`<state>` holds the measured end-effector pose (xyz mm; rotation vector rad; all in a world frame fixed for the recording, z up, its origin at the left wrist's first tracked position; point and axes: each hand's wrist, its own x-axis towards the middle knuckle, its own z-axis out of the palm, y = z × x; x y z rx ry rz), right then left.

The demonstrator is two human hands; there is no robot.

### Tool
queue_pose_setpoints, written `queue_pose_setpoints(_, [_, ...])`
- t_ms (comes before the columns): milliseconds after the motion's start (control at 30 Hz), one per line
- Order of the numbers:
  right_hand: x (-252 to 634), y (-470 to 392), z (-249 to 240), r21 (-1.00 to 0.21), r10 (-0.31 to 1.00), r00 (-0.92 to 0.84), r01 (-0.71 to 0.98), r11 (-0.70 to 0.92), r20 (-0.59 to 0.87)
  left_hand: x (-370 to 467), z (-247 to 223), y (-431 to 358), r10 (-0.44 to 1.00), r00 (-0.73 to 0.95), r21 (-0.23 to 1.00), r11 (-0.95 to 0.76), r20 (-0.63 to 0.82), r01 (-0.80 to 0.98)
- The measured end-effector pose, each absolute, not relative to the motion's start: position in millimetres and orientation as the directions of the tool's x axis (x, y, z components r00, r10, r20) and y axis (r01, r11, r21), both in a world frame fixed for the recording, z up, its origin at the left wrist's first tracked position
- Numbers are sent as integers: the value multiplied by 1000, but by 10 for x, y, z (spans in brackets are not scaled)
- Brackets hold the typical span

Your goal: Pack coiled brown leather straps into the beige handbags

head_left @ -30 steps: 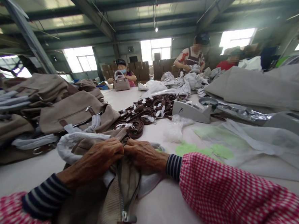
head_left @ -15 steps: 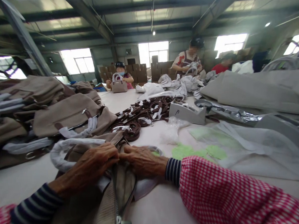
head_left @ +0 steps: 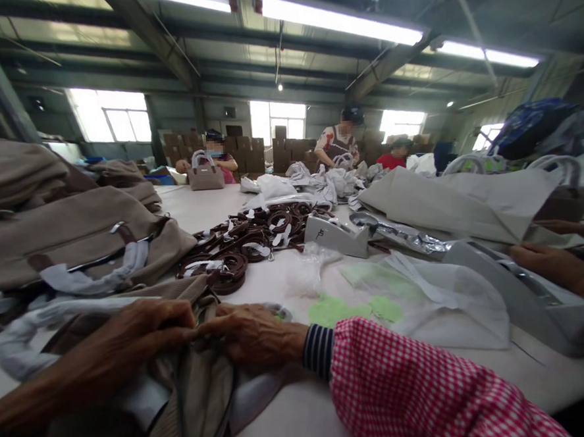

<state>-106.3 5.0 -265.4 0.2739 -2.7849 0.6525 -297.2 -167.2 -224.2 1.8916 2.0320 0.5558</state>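
A taupe handbag (head_left: 198,395) lies in front of me, its zipped top gaping and ribbed lining showing. My left hand (head_left: 150,329) is closed in a pinch on the bag's far edge by the zip's end. Close beside it, fingertips nearly touching, my right hand (head_left: 257,333) grips the same edge. Whatever small part sits between the fingers is hidden. White wrapping covers the bag's handle (head_left: 20,350), which arches out left of my left hand.
More taupe bags (head_left: 84,224) are heaped at left. Coiled brown straps (head_left: 230,265), a grey tape dispenser (head_left: 337,235) and green paper pieces (head_left: 350,309) lie ahead. At right are a second dispenser (head_left: 519,297) and another person's hand (head_left: 547,262). Co-workers stand across the table.
My view has swung right and tilted up, so the bag and hands sit further left. Another person's hands now show at right. Both my hands keep their hold on the bag's edge.
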Motion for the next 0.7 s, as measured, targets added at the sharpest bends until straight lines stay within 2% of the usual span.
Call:
queue_pose_setpoints(33, [-1062, 53, -2649, -485, -84, -948, -232, 843, 307, -2967, -2219, -1638, 997, -78, 496, 64, 6, 866])
queue_pose_setpoints(100, [-1076, 52, -2644, -601, -11, -950, -205, 773, 311, -2956, -2233, -1581, 995, -92, 443, 66, 39, 894])
queue_pose_setpoints(200, [-1105, 39, -2655, -664, 51, -949, -177, 726, 310, -2940, -2383, -1555, 980, -78, 289, 21, 185, 957])
queue_pose_setpoints(300, [-1128, 38, -2691, -681, 48, -945, -197, 705, 323, -2912, -2564, -1588, 958, -37, 227, -30, 283, 973])
queue_pose_setpoints(433, [-1149, 66, -2743, -687, 38, -933, -236, 688, 359, -2853, -2665, -1610, 909, -183, 292, 72, 375, 954])
queue_pose_setpoints(567, [-1121, 87, -2688, -673, -6, -943, -242, 699, 332, -2827, -2645, -1570, 904, -307, 417, 166, 297, 893])
queue_pose_setpoints(633, [-1092, 69, -2623, -624, -36, -952, -227, 748, 302, -2821, -2634, -1556, 908, -313, 415, 180, 279, 892])
queue_pose_setpoints(700, [-1060, 17, -2561, -552, -49, -958, -204, 809, 283, -2800, -2614, -1567, 896, -292, 358, 165, 335, 919])
